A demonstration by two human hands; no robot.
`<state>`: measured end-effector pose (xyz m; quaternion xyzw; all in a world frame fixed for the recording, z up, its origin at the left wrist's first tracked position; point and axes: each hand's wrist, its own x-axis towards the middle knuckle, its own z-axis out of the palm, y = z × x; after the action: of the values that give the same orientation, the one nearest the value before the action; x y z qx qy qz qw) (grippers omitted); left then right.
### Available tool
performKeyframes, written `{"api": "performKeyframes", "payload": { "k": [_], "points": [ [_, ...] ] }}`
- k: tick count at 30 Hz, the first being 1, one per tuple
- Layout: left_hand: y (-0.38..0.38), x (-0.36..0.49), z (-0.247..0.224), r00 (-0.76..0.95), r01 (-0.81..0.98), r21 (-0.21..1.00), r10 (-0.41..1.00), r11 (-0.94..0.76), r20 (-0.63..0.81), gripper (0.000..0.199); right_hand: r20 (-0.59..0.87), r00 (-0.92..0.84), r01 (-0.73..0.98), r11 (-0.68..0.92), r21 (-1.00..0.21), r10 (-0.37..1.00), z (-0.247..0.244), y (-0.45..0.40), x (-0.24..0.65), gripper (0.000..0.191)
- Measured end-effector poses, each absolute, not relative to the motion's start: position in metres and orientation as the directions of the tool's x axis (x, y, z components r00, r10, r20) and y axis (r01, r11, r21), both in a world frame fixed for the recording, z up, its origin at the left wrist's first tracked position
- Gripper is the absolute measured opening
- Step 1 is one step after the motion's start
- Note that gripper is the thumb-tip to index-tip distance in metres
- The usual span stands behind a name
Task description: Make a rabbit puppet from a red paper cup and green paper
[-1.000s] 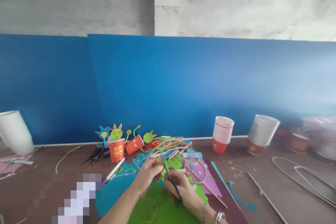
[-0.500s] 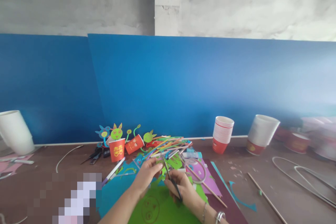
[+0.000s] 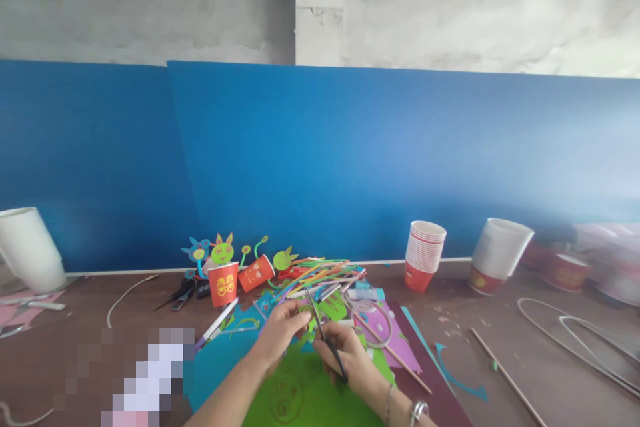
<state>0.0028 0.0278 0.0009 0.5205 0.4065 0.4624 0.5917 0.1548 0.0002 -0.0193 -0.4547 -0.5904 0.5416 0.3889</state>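
Note:
My right hand [image 3: 341, 350] is closed around the black handles of a pair of scissors [image 3: 331, 349], whose blades point up and away toward my left fingertips. In my left hand [image 3: 286, 331], the thumb and fingers pinch a small green piece of paper [image 3: 304, 310], mostly hidden by the fingers, beside the blades. Beneath both hands lies a green paper sheet [image 3: 320, 390] with a round face drawn on it. Blue paper [image 3: 216, 363] spreads out to its left.
Behind my hands lies a pile of coloured sticks [image 3: 320, 273]. A red cup [image 3: 223, 283] with a green paper animal stands at left; another red cup [image 3: 257, 271] leans beside it. Stacked paper cups [image 3: 425, 253] stand at right. A roll of tape [image 3: 373, 325] rests on purple paper [image 3: 400, 347].
The hands and scissors keep almost the same position. The view has shifted very slightly; the objects on the table stay where they were.

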Motion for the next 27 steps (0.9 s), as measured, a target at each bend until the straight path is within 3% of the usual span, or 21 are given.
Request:
{"api": "performKeyframes", "payload": {
  "k": [9, 27],
  "points": [
    [0.0301, 0.0052, -0.0069, 0.254, -0.114, 0.992, 0.967, 0.058, -0.028, 0.033, -0.026, -0.292, 0.084, -0.002, -0.996, 0.956, -0.0232, 0.0027, 0.1548, 0.038],
    [0.0273, 0.005, -0.006, 0.276, -0.131, 0.99, 0.961, 0.042, -0.004, 0.022, -0.021, -0.321, 0.061, -0.002, -0.998, 0.947, -0.0212, 0.0007, 0.1554, 0.032]
  ]
}}
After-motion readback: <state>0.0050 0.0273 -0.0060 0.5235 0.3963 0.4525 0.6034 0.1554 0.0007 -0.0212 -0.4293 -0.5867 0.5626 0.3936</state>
